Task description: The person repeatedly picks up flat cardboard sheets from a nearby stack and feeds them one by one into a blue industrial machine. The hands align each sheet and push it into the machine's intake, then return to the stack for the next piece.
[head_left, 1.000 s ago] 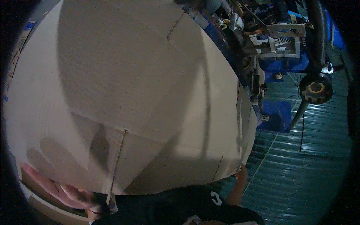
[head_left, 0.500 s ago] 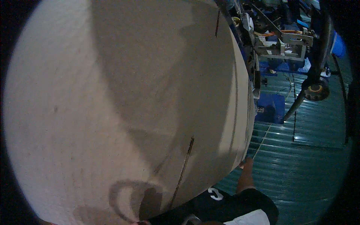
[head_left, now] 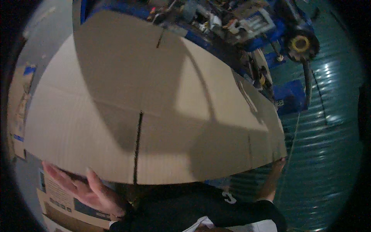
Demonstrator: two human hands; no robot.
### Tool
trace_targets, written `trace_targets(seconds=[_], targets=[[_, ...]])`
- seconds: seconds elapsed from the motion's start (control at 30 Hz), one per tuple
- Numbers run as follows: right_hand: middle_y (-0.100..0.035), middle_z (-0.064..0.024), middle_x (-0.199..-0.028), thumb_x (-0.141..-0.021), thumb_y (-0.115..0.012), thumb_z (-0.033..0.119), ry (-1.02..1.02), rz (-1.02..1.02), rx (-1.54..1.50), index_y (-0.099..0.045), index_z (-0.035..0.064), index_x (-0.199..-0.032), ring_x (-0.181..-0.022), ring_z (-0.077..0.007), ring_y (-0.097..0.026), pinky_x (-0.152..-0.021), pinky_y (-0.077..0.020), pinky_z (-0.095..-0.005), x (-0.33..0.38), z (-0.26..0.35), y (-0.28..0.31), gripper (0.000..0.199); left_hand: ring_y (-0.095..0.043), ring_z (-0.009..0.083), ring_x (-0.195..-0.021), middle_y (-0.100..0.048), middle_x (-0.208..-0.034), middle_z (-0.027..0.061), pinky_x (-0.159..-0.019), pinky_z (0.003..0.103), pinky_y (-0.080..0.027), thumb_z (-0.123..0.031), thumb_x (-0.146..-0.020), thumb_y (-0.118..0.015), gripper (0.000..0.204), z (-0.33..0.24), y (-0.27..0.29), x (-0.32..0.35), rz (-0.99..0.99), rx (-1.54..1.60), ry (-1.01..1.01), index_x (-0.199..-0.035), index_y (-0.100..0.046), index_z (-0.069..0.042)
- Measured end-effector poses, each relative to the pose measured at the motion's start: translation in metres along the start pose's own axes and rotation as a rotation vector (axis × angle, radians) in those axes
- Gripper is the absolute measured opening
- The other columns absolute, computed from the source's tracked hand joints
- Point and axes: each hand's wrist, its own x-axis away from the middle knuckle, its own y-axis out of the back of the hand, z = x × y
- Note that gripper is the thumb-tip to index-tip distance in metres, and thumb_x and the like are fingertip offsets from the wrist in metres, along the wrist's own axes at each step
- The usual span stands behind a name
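Observation:
A large flat brown cardboard sheet with dark slots and fold lines stretches in front of me. At its near left edge is my left hand, palm up, fingers stretched and thumb apart; the thumb tip overlaps the edge. My right hand holds the sheet at its near right corner, with most of its fingers hidden by the board. The far side of the sheet lies against a machine with blue and metal parts.
A black wheel-like part with a yellowish ring stands at the far right, above a blue plate. Green ribbed flooring runs along the right. Printed cardboard lies low at the left, and more cardboard with blue tape is farther left.
The sheet has dropped away from my view and turned, so its near edge and more of the machine show. My left hand has come into full view, fingers spread. My right hand remains at the edge.

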Motion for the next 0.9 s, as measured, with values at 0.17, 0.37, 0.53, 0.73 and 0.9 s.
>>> trace_targets(seconds=[0.17, 0.37, 0.53, 0.73, 0.9], targets=[[-0.052, -0.0112, -0.116, -0.079, -0.064, 0.039, 0.164, 0.397, -0.211, -0.042, 0.0020, -0.127, -0.101, -0.0240, -0.055, -0.081, -0.0473, -0.0394, 0.033, 0.044, -0.018, 0.065, -0.039, 0.0239, -0.123, -0.038, -0.135, 0.0188, -0.104, 0.039, -0.028, -0.023, -0.091, -0.050, 0.047, -0.012, 0.004, -0.034, -0.082, 0.628, 0.087, -0.131, -0.040, -0.001], [-0.052, -0.0125, -0.122, -0.085, -0.058, 0.016, 0.769, 0.365, -0.475, -0.045, -0.0007, -0.126, -0.104, -0.0240, -0.053, -0.087, -0.0441, -0.0375, 0.154, 0.017, -0.017, 0.046, -0.053, 0.0203, -0.104, -0.054, -0.116, 0.0135, -0.082, 0.030, -0.045, -0.012, -0.087, -0.054, 0.030, 0.024, 0.009, -0.103, 0.306, 1.090, 0.604, -0.112, -0.056, 0.003], [-0.057, -0.0132, -0.119, -0.082, -0.058, 0.010, 1.284, 0.393, 0.216, -0.058, 0.0032, -0.114, -0.110, -0.0289, -0.053, -0.094, -0.0398, -0.0405, 0.247, -0.044, -0.009, 0.033, -0.055, 0.0222, -0.099, -0.056, -0.114, 0.0138, -0.086, 0.032, -0.043, -0.002, -0.082, -0.055, 0.029, 0.015, 0.017, -0.062, 0.439, 0.099, -0.096, -0.111, -0.057, 0.004], [-0.057, -0.0095, -0.120, -0.077, -0.059, 0.007, 1.581, 0.808, 0.537, -0.063, 0.0130, -0.109, -0.114, -0.0306, -0.051, -0.098, -0.0351, -0.0470, 0.282, -0.056, -0.058, 0.032, -0.038, 0.0303, -0.129, -0.042, -0.138, 0.0121, -0.106, 0.045, -0.027, 0.009, -0.074, -0.052, 0.050, -0.041, -0.030, 0.026, 1.054, -0.144, -0.852, -0.118, -0.059, -0.013], [-0.053, -0.0051, -0.127, -0.075, -0.060, 0.008, 1.636, 0.867, 0.518, -0.061, 0.0173, -0.114, -0.122, -0.0283, -0.043, -0.104, -0.0265, -0.0490, 0.270, -0.053, -0.087, 0.040, -0.038, 0.0305, -0.128, -0.042, -0.137, 0.0083, -0.108, 0.047, -0.025, -0.008, -0.077, -0.050, 0.051, -0.055, -0.050, 0.029, 1.189, -0.480, -1.200, -0.126, -0.051, -0.021]])
